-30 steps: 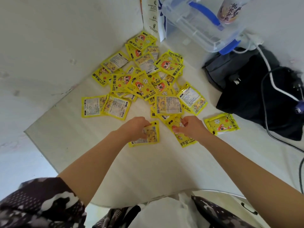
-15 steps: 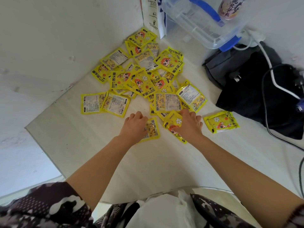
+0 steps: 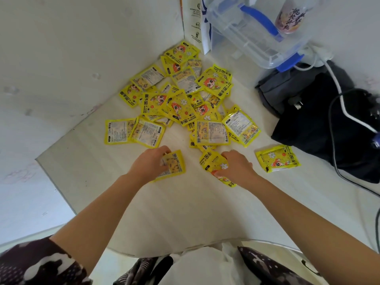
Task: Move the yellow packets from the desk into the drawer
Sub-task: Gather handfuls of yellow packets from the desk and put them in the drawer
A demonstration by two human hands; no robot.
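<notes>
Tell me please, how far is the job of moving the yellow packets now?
Nothing looks stowed yet; no drawer is in view. In hand: the left hand grips one packet and the right hand another, both still at the desk. Left: the pile and a stray packet.

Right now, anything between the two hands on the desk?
Head view: only bare desk between the left hand and right hand. Each grips its own packet, left and right; the packets don't touch.
</notes>
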